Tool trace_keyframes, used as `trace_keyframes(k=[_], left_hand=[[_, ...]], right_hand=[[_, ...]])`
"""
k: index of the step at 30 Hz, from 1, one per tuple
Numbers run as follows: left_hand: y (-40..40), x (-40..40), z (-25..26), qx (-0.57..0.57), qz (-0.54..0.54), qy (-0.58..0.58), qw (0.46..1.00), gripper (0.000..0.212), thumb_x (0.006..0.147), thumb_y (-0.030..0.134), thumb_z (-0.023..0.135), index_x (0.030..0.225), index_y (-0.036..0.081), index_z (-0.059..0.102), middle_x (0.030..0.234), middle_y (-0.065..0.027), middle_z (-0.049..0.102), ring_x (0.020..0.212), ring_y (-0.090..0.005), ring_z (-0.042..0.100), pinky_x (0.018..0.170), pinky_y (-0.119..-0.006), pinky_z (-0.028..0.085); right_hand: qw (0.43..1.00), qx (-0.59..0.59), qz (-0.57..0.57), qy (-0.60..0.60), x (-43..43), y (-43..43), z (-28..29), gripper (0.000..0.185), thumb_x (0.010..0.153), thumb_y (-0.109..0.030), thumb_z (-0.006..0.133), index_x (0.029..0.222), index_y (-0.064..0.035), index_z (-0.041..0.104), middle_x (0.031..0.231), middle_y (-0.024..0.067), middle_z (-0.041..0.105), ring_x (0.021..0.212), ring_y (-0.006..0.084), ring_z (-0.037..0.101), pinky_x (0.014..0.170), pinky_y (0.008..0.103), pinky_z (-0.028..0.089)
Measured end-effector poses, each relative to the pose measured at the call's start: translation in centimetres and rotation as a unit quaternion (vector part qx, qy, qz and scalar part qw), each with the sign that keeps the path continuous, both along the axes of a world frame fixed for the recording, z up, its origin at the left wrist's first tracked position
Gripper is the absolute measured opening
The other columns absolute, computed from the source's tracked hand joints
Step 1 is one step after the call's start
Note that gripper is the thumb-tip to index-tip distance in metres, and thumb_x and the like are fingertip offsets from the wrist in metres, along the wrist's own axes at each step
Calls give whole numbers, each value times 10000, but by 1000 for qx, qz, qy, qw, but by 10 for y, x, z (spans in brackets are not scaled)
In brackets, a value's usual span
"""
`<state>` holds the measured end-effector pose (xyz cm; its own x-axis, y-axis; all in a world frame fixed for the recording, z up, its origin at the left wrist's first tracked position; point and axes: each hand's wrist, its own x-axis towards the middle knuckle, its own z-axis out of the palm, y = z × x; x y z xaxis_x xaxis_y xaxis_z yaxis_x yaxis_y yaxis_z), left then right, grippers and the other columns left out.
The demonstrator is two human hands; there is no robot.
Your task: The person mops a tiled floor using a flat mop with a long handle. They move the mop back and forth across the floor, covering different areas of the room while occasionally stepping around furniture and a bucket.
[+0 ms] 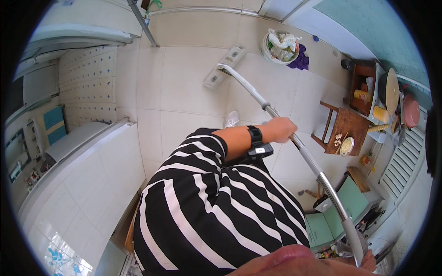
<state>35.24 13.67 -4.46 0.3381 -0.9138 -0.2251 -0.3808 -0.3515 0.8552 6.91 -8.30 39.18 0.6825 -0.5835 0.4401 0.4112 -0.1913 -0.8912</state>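
Note:
A flat mop with a telescopic metal pole [316, 160] slants across the view from upper middle to lower right. Its flat rectangular head [224, 67] lies on the tiled floor [193, 79]. My left hand [282, 130] is closed around the middle of the pole; a black wristband with a small device sits at that wrist. At the bottom right edge my right hand [368, 261] grips the grey upper end of the pole, partly hidden. A light shoe [232, 119] shows on the floor beyond the striped shirt.
A full waste bin [264, 50] stands upper right, a purple cloth [302, 58] beside it. On the right are a wooden stool [355, 120] with a plate and garlic, a shelf with pans, and green cabinets [348, 203]. A tiled half wall [93, 172] runs along the left.

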Motion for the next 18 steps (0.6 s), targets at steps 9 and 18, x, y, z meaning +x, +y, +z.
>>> trace_keyframes(k=[9, 18], left_hand=[[106, 203, -83, 115, 281, -214, 928, 116, 715, 79, 683, 803, 114, 615, 900, -97, 635, 909, -335, 619, 734, -459, 528], [15, 144, -81, 52, 140, -180, 972, 211, 656, 137, 754, 826, 109, 632, 872, -118, 628, 920, -332, 614, 759, -464, 532]], right_hand=[[984, 85, 63, 142, 173, 59, -171, 380, 757, -224, 754, 764, -177, 376, 721, -37, 363, 678, 119, 432, 843, 387, 380], [982, 132, 18, 137, 79, 50, -119, 310, 808, -111, 717, 782, -182, 417, 769, -26, 371, 732, 119, 428, 887, 352, 335]])
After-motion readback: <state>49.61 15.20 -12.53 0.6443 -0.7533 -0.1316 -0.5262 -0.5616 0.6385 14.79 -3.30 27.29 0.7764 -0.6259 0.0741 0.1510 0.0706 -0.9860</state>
